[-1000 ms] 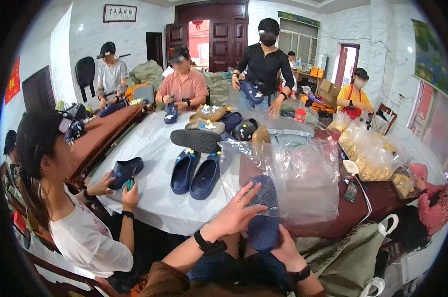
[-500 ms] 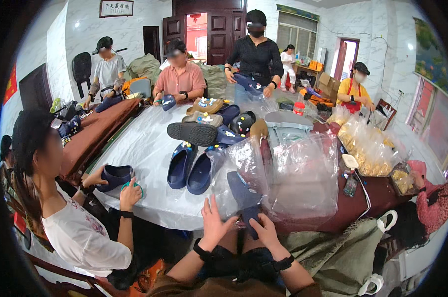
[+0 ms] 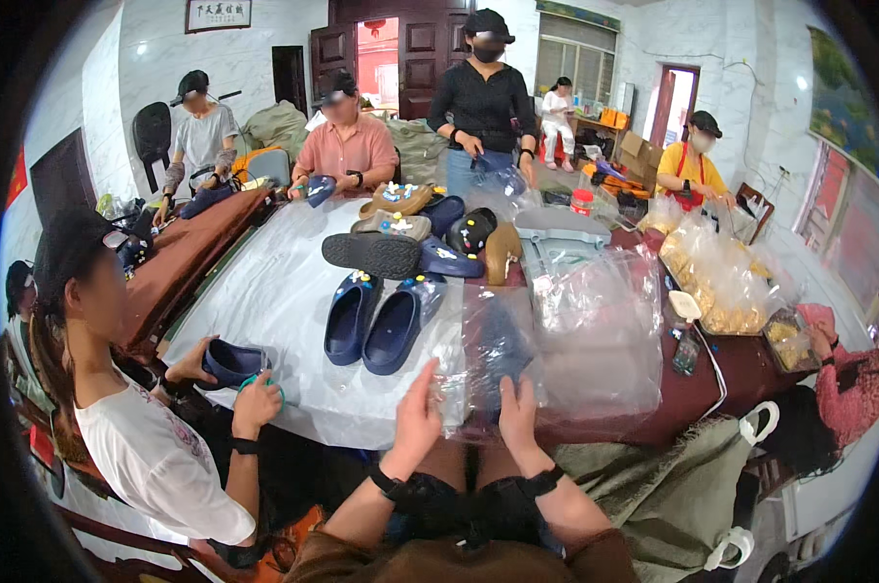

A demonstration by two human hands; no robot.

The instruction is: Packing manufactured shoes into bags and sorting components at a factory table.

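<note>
Just in front of me lies a clear plastic bag with a dark blue clog inside it, blurred by the film. My left hand is at the bag's left edge, its fingers stretched out. At the bag's near end, below the clog, my right hand has its thumb and fingers pointing up and apart. Beyond my left hand stands a pair of navy clogs, toes away from me. Behind them, brown, grey and blue clogs lie heaped, with a dark-soled clog turned on its side.
Right of my hands is a stack of clear bags on the dark red tabletop. At left a co-worker handles a navy clog and green-handled scissors. Others work around the table. A green sack is beside me; filled bags stand farther right.
The clog has gone farther into the bag, away from me. My right hand has let go of its near end, and both hands now flank the bag's near end.
</note>
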